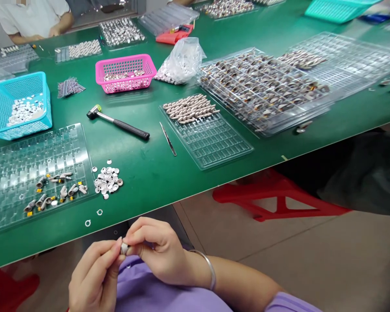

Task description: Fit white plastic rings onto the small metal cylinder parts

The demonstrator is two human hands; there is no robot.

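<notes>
Below the table's front edge, my left hand [95, 273] and my right hand [157, 249] meet fingertip to fingertip. Pinched between them is a small white and dark round part [124, 248], mostly covered by the fingers, so its exact kind is unclear. A silver bangle [211, 271] circles my right wrist. On the table just ahead lie two thin white rings [88, 223] and a heap of small white discs [108, 180]. Left of the heap, a clear tray [35, 151] carries several small grey parts [63, 193] with yellow tabs.
A rubber mallet [117, 123], tweezers [168, 138] and a half-filled clear tray [214, 143] lie mid-table. Behind them stand a blue basket [48, 102], a pink basket [126, 86] and a plastic bag [185, 58]. Stacked trays [266, 125] sit right; a red stool [279, 195] is below. Another person [35, 17] sits opposite.
</notes>
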